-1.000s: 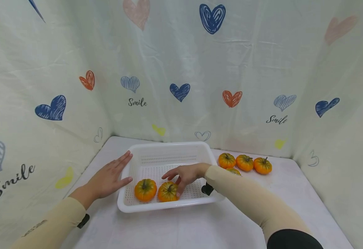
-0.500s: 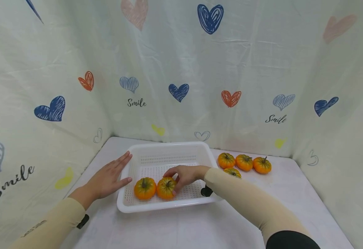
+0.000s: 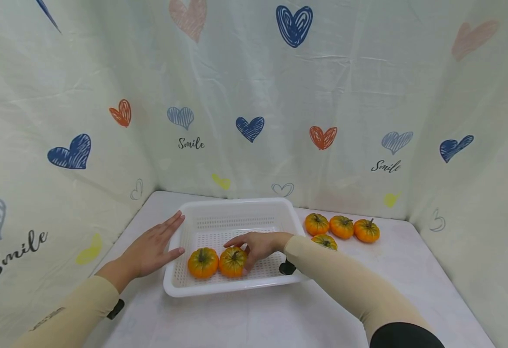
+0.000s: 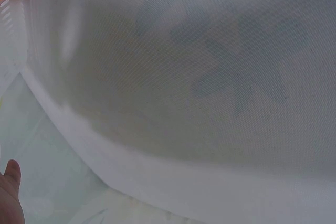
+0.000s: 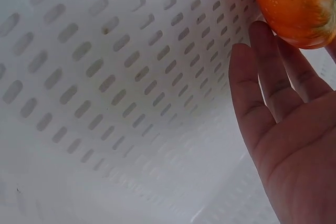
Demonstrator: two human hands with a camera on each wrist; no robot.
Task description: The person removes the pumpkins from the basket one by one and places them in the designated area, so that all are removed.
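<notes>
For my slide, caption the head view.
Right hand at a pumpkin in a white basket, left hand at its rim.

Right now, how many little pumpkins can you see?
6. In the white basket, one pumpkin and another sit side by side. On the table, three make a row and one sits in front, partly behind the right sleeve. More could be hidden.

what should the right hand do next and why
Probably ease the right hand off the nearest pumpkin: it already sits in the white basket beside another pumpkin, while four pumpkins lie outside on the table.
</notes>
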